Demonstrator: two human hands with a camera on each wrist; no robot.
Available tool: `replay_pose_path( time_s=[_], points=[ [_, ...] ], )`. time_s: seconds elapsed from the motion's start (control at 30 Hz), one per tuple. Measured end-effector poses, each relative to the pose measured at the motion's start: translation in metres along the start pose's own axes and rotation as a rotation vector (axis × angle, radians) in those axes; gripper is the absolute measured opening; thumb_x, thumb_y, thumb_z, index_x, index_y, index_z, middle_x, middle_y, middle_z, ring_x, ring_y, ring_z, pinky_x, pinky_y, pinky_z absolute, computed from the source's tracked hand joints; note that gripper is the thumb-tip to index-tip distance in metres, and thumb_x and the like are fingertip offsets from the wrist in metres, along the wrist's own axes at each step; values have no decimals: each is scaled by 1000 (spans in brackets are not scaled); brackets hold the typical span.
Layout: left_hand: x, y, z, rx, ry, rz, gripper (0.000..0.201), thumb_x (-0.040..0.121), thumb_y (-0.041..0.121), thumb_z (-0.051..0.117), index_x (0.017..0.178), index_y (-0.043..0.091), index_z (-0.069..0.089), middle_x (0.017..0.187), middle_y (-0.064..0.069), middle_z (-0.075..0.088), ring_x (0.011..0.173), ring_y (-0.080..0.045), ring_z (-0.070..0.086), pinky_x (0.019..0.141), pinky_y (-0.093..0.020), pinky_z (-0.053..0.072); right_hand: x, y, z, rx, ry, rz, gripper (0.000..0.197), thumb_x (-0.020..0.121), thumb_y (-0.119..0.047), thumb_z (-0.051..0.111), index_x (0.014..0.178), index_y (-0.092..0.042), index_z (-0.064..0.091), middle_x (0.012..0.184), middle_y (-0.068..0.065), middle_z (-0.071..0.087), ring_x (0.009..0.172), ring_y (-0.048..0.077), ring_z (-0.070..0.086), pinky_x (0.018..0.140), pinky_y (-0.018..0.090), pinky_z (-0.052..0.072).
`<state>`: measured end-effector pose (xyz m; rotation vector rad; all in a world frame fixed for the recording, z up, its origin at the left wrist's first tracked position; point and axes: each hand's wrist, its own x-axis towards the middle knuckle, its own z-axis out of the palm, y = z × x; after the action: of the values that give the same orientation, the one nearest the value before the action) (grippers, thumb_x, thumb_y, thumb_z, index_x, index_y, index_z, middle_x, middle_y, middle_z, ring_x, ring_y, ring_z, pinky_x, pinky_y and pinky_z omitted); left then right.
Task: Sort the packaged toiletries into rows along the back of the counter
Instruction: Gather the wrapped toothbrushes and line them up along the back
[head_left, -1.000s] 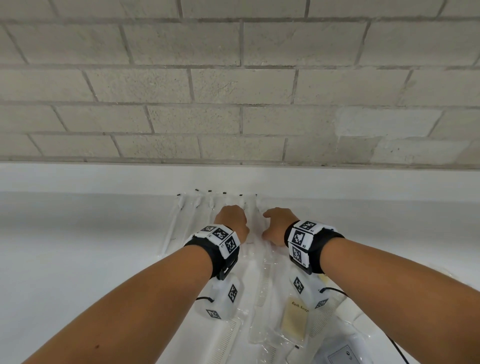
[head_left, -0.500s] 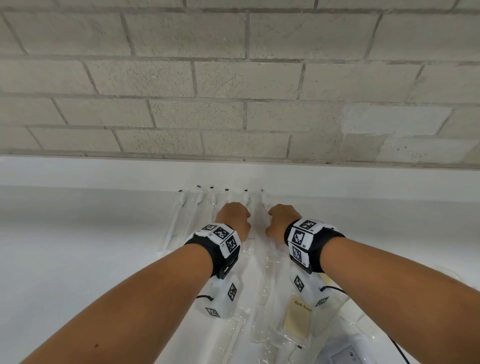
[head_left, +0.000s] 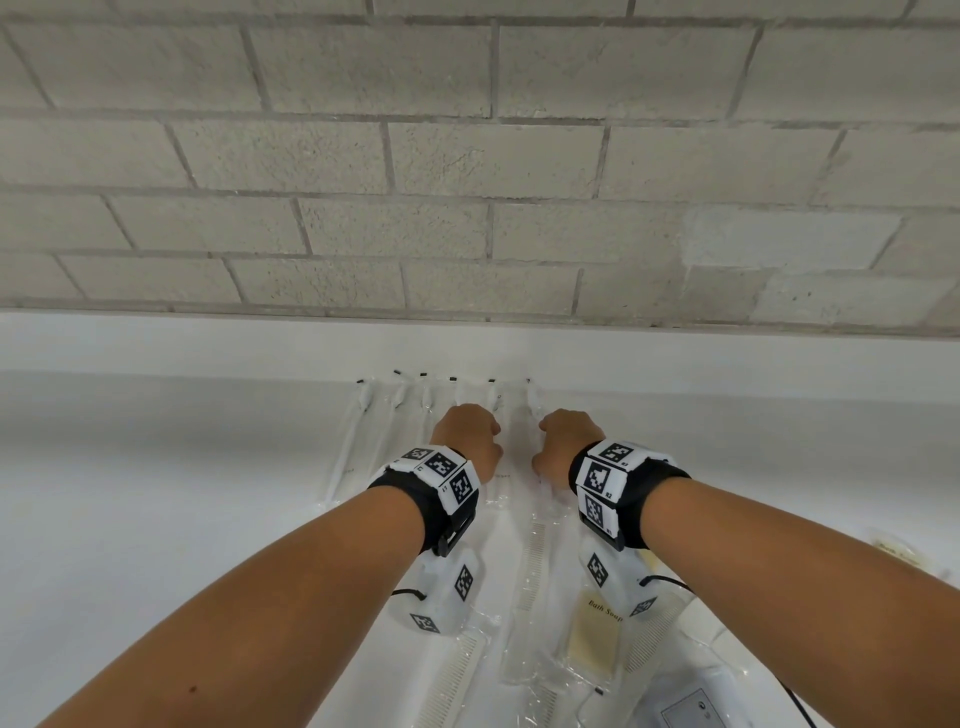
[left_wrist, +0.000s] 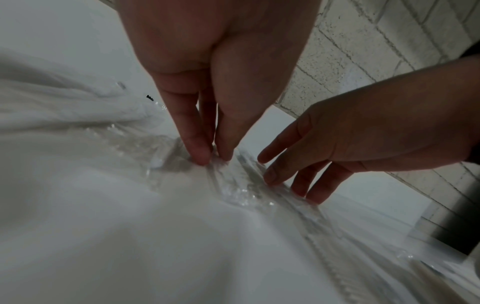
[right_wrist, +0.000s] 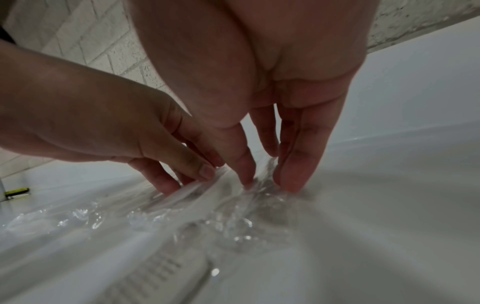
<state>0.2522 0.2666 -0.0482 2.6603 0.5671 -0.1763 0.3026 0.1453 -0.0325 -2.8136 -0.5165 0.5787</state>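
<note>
Several clear-wrapped toothbrush packets (head_left: 395, 415) lie side by side along the back of the white counter (head_left: 156, 493), heads toward the wall. Both hands work at the row's right end, with one packet (head_left: 514, 431) between them. My left hand (head_left: 470, 434) points downward, and in the left wrist view its thumb and fingertips (left_wrist: 200, 158) meet on a ridge of crinkled wrapper (left_wrist: 233, 185), pinching it. My right hand (head_left: 566, 439) has straight, spread fingers (right_wrist: 291, 179) pressing the wrapper (right_wrist: 233, 216) flat against the counter.
Nearer to me lie wrapped combs (head_left: 530, 566), a yellow "Bath Soap" packet (head_left: 597, 634) and a white box (head_left: 691, 712). Another soap packet (head_left: 901, 553) sits far right. A grey brick wall (head_left: 467, 182) rises behind the counter's white upstand.
Both hands have edged slightly toward the wall along the packets and stayed close together at the row's right end. The row itself looks unchanged.
</note>
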Motion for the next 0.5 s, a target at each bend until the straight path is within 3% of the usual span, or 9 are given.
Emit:
replay_pose_path(
  time_s=[0.5],
  points=[
    [0,0,0,-11,8,2,39,95,25,57,132,16,58,136,-3,57,125,-21,54,101,-26,43,1,1,-1,-7,-6,-5,44,88,-13,59,132,-8,52,132,8,57,118,24,59,87,25,49]
  ],
)
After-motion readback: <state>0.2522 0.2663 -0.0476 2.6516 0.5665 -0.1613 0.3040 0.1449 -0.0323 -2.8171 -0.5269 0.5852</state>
